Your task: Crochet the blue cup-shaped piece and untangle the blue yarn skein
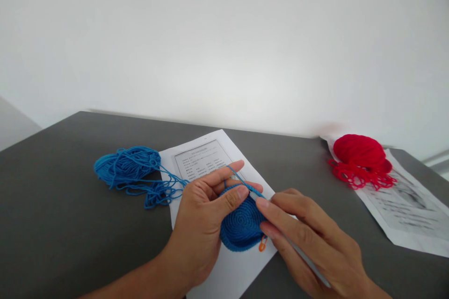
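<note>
crochet disc (242, 229), grey table (70, 215), white wall (224, 32)

crochet hook (253, 192) mostly buried in the right hand (312, 238). printed sheet (206, 156) under the crochet disc (242, 226), text's way too tiny.

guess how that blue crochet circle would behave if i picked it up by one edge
The crochet circle would probably flop, being thin stitched yarn pinched in the left hand. It likely weighs little. Its strand runs to the yarn pile, so lifting may tug that along.
</note>
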Demonstrator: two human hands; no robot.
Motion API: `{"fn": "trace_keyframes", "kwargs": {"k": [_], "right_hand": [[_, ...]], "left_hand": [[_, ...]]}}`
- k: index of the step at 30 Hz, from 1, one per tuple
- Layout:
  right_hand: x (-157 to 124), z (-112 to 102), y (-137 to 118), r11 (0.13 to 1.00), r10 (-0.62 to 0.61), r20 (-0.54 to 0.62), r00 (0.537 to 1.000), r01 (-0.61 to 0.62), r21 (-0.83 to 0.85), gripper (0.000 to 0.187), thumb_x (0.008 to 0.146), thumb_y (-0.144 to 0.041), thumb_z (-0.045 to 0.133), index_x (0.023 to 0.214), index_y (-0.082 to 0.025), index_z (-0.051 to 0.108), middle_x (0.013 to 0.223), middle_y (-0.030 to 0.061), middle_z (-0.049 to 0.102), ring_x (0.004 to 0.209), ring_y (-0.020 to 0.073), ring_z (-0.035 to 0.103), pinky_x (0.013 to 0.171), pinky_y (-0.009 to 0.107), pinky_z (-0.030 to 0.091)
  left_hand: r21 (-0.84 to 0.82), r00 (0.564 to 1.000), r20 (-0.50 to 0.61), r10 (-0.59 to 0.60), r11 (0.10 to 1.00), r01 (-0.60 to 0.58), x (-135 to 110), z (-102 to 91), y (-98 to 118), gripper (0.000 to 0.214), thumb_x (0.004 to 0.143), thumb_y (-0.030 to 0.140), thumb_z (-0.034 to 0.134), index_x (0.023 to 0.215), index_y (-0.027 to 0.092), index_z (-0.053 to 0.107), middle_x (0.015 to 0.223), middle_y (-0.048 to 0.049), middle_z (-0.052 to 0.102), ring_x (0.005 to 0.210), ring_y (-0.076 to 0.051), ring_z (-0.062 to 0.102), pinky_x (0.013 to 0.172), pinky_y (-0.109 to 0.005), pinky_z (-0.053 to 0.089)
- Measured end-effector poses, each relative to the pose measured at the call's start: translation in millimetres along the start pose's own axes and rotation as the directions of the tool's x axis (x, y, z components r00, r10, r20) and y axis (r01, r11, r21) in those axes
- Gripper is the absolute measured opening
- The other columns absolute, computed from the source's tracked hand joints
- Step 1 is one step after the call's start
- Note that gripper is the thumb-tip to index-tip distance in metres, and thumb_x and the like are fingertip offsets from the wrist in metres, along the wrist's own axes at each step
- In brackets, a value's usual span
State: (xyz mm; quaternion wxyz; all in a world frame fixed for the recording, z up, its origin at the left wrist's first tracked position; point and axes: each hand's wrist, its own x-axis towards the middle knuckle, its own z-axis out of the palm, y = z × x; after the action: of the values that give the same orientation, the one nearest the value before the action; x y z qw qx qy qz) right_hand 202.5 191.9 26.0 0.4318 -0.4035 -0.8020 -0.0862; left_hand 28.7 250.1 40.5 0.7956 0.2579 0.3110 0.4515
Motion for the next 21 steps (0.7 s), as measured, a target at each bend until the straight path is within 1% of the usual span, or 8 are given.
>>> {"fn": "trace_keyframes", "kwargs": {"k": [3, 5, 7, 9, 11, 16, 21], "right_hand": [[3, -5, 2, 0.988, -0.127, 0.092, 0.988, 0.134, -0.08, 0.028, 0.098, -0.004, 0.056, 0.123, -0.008, 0.07, 0.097, 0.0103, 0.07, 0.087, 0.0178, 0.066, 0.067, 0.027, 0.056], [4, -7, 0, 0.973, -0.175, 0.134, 0.975, 0.193, -0.13, 0.029, 0.102, -0.007, 0.049, 0.121, -0.006, 0.071, 0.098, 0.0118, 0.072, 0.089, 0.0192, 0.065, 0.069, 0.028, 0.056], [4, -7, -2, 0.951, -0.186, 0.146, 0.972, 0.215, -0.222, 0.03, 0.103, -0.008, 0.047, 0.121, -0.006, 0.071, 0.099, 0.0123, 0.074, 0.091, 0.0213, 0.065, 0.071, 0.03, 0.056], [3, -6, -5, 0.926, -0.184, 0.15, 0.971, 0.222, -0.306, 0.03, 0.102, -0.009, 0.049, 0.122, -0.007, 0.072, 0.1, 0.012, 0.074, 0.093, 0.0235, 0.065, 0.074, 0.033, 0.056], [3, -7, -6, 0.911, -0.184, 0.161, 0.97, 0.23, -0.342, 0.03, 0.101, -0.008, 0.051, 0.123, -0.008, 0.072, 0.1, 0.0116, 0.075, 0.096, 0.025, 0.066, 0.076, 0.034, 0.057], [1, -11, -4, 0.922, -0.186, 0.16, 0.969, 0.229, -0.312, 0.028, 0.101, -0.011, 0.054, 0.12, -0.009, 0.074, 0.096, 0.01, 0.077, 0.094, 0.0235, 0.068, 0.079, 0.033, 0.058], [1, -17, 1, 0.943, -0.21, 0.207, 0.956, 0.253, -0.214, 0.031, 0.105, -0.012, 0.046, 0.12, -0.008, 0.073, 0.098, 0.0098, 0.079, 0.092, 0.0229, 0.07, 0.076, 0.034, 0.056]], "left_hand": [[-0.017, 0.999, -0.002, -0.041, 0.999, 0.041, 0, 1.1, 4, 0.045, 0.07, 0.013, 0.093, 0.113, 0.011, 0.078, 0.084, -0.0126, 0.083, 0.066, -0.018, 0.075, 0.065, -0.026, 0.061], [-0.01, 0.999, -0.005, -0.049, 0.999, 0.049, 0, 1.9, 5, 0.047, 0.07, 0.013, 0.093, 0.114, 0.01, 0.077, 0.084, -0.0132, 0.083, 0.066, -0.018, 0.076, 0.064, -0.025, 0.061], [0.02, 0.999, -0.011, -0.034, 0.999, 0.034, 1, 2.2, 5, 0.048, 0.069, 0.014, 0.093, 0.114, 0.011, 0.077, 0.084, -0.0123, 0.083, 0.067, -0.017, 0.075, 0.065, -0.024, 0.06], [0.085, 1.0, -0.028, 0.004, 0.996, -0.001, 2, 1.3, 4, 0.048, 0.071, 0.016, 0.092, 0.117, 0.011, 0.077, 0.083, -0.0106, 0.083, 0.07, -0.016, 0.075, 0.069, -0.023, 0.059], [0.175, 0.998, -0.033, 0.051, 0.984, -0.044, 3, -0.5, 3, 0.049, 0.075, 0.019, 0.09, 0.122, 0.012, 0.076, 0.085, -0.0093, 0.083, 0.076, -0.016, 0.075, 0.074, -0.024, 0.059], [0.413, 0.991, -0.015, 0.132, 0.904, -0.114, 3, -3.4, 6, 0.056, 0.079, 0.023, 0.083, 0.132, 0.011, 0.071, 0.087, -0.0083, 0.084, 0.084, -0.02, 0.075, 0.088, -0.032, 0.057], [0.6, 0.984, 0.009, 0.176, 0.787, -0.146, 5, -4.2, 11, 0.057, 0.082, 0.025, 0.078, 0.137, 0.011, 0.069, 0.091, -0.0076, 0.084, 0.087, -0.024, 0.076, 0.097, -0.039, 0.054]]}}
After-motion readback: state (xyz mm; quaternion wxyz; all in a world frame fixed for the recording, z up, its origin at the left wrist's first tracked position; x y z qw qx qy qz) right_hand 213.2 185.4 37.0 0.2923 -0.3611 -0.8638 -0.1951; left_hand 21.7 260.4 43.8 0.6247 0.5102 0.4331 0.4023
